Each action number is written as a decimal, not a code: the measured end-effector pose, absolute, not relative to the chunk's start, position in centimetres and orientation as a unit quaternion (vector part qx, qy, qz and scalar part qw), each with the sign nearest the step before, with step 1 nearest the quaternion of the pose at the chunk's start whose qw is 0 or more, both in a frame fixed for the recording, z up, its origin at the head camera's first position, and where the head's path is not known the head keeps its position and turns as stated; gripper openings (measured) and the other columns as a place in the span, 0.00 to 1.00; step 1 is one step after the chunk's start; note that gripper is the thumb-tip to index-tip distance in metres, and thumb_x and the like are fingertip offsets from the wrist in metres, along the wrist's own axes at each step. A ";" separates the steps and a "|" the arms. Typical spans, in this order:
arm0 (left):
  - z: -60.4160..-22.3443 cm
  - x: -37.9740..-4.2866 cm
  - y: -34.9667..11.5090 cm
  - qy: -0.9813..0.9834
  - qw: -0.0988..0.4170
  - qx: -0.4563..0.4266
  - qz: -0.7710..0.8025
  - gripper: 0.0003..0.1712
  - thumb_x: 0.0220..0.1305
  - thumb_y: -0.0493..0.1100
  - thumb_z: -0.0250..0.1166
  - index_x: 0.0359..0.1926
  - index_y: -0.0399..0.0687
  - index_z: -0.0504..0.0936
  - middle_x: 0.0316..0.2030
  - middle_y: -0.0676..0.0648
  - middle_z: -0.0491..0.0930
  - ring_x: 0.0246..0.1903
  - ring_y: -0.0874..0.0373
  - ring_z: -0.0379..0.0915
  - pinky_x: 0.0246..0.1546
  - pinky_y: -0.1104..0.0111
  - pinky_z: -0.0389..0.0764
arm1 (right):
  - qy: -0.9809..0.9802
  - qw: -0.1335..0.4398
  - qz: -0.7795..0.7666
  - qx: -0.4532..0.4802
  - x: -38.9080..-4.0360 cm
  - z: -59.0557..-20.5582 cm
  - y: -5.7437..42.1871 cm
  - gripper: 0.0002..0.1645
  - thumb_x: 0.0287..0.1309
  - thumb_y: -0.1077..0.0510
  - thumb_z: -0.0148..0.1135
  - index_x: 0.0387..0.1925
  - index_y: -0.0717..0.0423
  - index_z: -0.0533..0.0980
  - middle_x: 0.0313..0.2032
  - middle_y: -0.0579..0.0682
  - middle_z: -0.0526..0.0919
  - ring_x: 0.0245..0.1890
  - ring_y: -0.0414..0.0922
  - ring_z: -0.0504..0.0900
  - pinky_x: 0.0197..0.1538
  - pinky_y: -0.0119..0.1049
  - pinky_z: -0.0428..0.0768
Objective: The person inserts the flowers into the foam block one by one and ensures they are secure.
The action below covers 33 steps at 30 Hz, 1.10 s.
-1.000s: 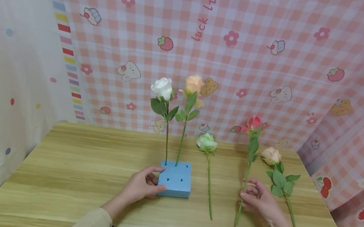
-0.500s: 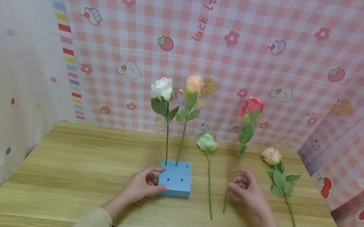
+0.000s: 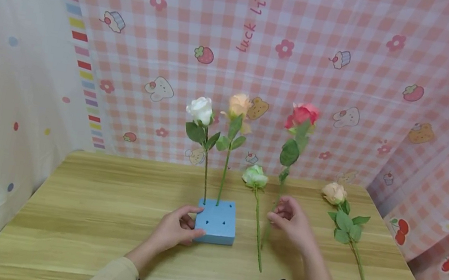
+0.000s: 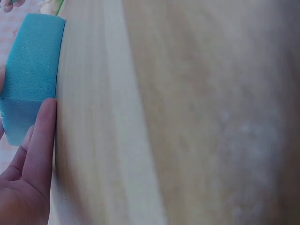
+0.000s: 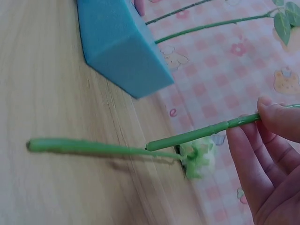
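Red rose (image 3: 303, 116) — head view first: held nearly upright, blossom high, long axis running from about half past 6 up to half past 12. The right hand (image 3: 292, 225) pinches it low down and is by far the nearer hand. From that pinch I read the blue block (image 3: 216, 222) at between 8 and 9 o'clock, with the green rose (image 3: 255, 176) lying on the table (image 3: 107, 209) between the two. Three bare holes (image 3: 223, 222) show in the block's top; a white rose (image 3: 200, 110) and an orange rose (image 3: 239, 105) stand along its 12 o'clock edge. The left hand (image 3: 173, 226) grips the block from its 9 o'clock side.

Left wrist view: a finger lies along the block's side; most of the thumb is out of frame, so I take the grip from the head view.

Right wrist view: thumb and fingertips are together on the stem (image 5: 197, 134), its cut end projecting towards half past 8. From that end the block sits at 11 to 12 o'clock, clearly apart — the relation I judge decisive. Whether that end touches the green rose, I cannot tell.
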<state>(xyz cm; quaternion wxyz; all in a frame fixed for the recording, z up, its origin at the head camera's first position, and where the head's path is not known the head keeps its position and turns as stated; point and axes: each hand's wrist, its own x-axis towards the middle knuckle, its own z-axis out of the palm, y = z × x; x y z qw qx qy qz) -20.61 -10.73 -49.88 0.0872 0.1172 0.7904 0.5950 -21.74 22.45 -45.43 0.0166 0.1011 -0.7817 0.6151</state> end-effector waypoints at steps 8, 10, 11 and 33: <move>-49.8 -20.6 -10.7 0.791 0.090 0.115 0.595 0.34 0.55 0.41 0.77 0.63 0.46 0.77 0.36 0.41 0.76 0.34 0.52 0.75 0.28 0.62 0.88 | -0.789 0.051 0.602 0.116 -22.5 -45.1 20.8 0.19 0.58 0.73 0.66 0.47 0.72 0.67 0.34 0.57 0.76 0.32 0.40 0.79 0.35 0.37 0.87; -49.8 -20.6 -10.7 0.789 0.091 0.113 0.597 0.34 0.55 0.41 0.77 0.63 0.47 0.77 0.37 0.41 0.76 0.34 0.52 0.75 0.29 0.62 0.88 | -0.790 0.061 0.599 0.118 -22.6 -44.9 20.4 0.18 0.58 0.73 0.66 0.46 0.71 0.68 0.34 0.56 0.76 0.32 0.40 0.79 0.35 0.38 0.87; -49.8 -20.6 -10.7 0.789 0.092 0.112 0.598 0.35 0.55 0.40 0.77 0.63 0.47 0.77 0.37 0.41 0.76 0.34 0.51 0.75 0.29 0.62 0.88 | -0.792 0.065 0.595 0.119 -22.7 -44.8 20.1 0.18 0.58 0.73 0.66 0.46 0.71 0.69 0.34 0.56 0.76 0.32 0.41 0.79 0.35 0.38 0.87; -47.5 -19.3 -10.2 0.794 0.081 0.111 0.593 0.32 0.57 0.34 0.74 0.63 0.38 0.75 0.37 0.38 0.76 0.35 0.50 0.74 0.30 0.58 0.88 | -0.823 0.148 0.529 0.142 -24.2 -43.3 16.0 0.17 0.56 0.69 0.70 0.46 0.65 0.75 0.34 0.56 0.80 0.35 0.54 0.83 0.34 0.36 0.86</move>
